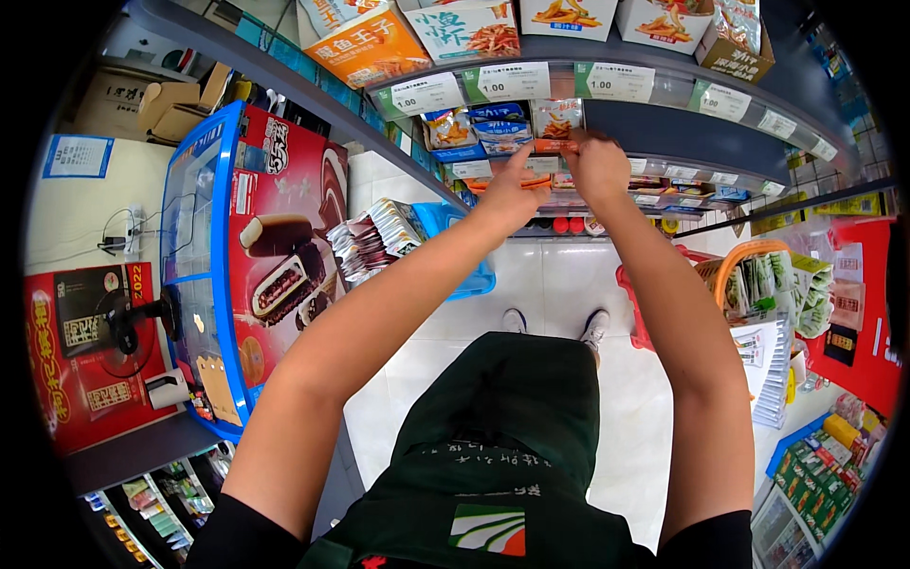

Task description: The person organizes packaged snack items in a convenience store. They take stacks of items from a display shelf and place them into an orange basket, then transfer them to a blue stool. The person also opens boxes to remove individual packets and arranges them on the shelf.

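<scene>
On the middle shelf stands a white and orange box of snack packets point(558, 119). My right hand point(601, 173) is at its lower right front, fingers curled and closed on its front edge. My left hand point(512, 197) is just below and left of it. Its index finger stretches up towards the gap beside a blue box of snack packets point(500, 130), and its thumb is apart; nothing shows in this hand. Left of that stands another blue snack box with yellow packets point(450, 131). My fingertips are small and partly hidden, so exact contact is hard to see.
Larger snack boxes point(466, 32) fill the upper shelf above a strip of price tags point(611, 82). At left is a blue-rimmed freezer point(230, 275), near a blue basket of packets point(482, 280). An orange-rimmed basket point(732, 264) stands at right, beside a red basket point(633, 305).
</scene>
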{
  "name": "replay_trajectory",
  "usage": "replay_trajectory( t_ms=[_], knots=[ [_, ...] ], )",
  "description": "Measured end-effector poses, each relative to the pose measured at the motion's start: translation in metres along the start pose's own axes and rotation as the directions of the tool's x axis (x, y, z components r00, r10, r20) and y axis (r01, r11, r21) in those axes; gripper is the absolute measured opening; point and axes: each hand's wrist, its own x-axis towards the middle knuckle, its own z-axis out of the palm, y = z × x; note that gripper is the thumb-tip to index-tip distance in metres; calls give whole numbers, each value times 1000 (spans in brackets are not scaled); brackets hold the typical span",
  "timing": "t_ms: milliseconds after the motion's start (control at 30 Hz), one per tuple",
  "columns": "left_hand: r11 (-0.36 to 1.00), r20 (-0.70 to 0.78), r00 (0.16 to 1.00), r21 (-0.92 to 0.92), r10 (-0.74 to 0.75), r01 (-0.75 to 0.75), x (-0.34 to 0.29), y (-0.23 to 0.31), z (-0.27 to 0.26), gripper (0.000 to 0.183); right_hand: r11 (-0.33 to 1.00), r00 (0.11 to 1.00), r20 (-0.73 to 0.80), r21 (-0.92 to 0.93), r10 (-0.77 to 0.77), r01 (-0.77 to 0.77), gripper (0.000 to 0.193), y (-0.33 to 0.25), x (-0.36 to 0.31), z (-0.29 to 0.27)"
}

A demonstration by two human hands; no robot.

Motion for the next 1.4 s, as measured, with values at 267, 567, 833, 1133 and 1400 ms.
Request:
replay_trajectory(
  t_ms=[267,567,833,1133,1400],
  knots=[
    [944,-26,985,-289,-172,158,-2,15,0,70,993,990,-127,83,-68,79,17,7,-23,-15],
    [708,525,851,-607,16,361,-17,-5,33,57,928,956,-206,270,-207,259,10,41,-141,-57],
    [689,599,800,-562,-43,458,-117,38,133,82,954,957,-186,162,-222,253,12,93,-257,-168],
    [835,683,691,-506,237,214,-140,174,185,81,966,925,-296,33,-236,257,18,139,-267,-312],
    [845,221,899,-479,378,-238,-93,249,185,81,940,858,-435,71,-273,335,11,160,-137,-357]
  ],
)
